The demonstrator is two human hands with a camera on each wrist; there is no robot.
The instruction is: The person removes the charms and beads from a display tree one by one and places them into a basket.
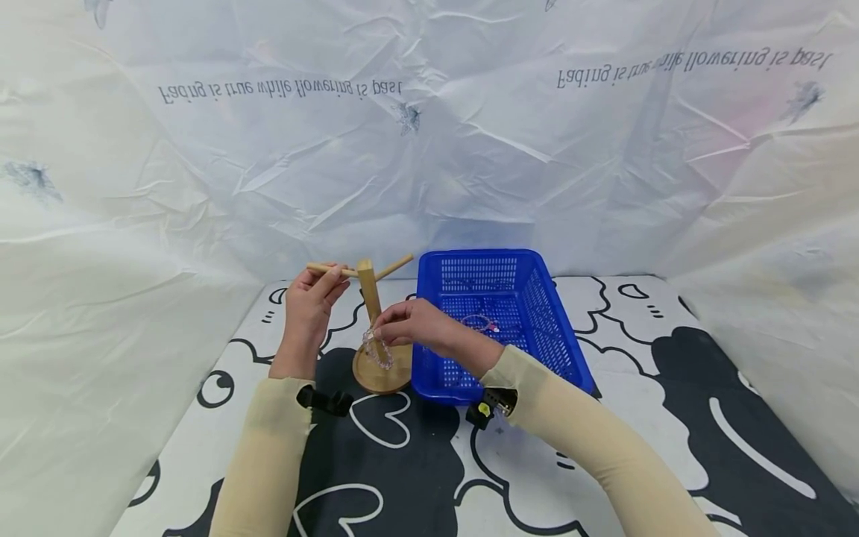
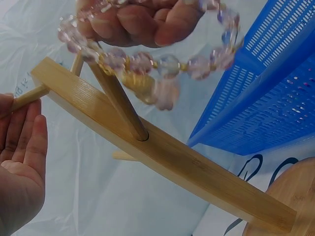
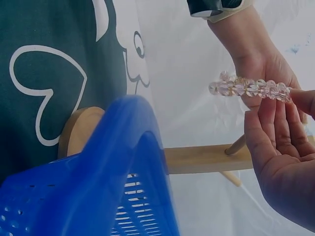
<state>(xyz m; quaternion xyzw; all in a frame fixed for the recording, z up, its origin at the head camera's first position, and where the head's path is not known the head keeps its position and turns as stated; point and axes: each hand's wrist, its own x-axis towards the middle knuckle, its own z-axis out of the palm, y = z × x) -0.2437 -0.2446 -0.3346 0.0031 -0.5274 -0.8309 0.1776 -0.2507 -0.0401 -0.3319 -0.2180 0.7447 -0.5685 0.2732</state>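
Note:
A wooden stand with a slanted post, pegs and a round base stands left of the basket. At the top, my left hand pinches one peg between thumb and fingers. My right hand pinches a bracelet of clear pink beads in front of the post. In the left wrist view the bracelet shows gold spacers and a gold and pink charm. It overlaps the end of a lower peg; I cannot tell whether it is around that peg.
A blue perforated basket stands just right of the stand, under my right forearm. Inside lies another bracelet with a small reddish charm. A black-and-white patterned cloth covers the table. White sheeting hangs behind and at both sides.

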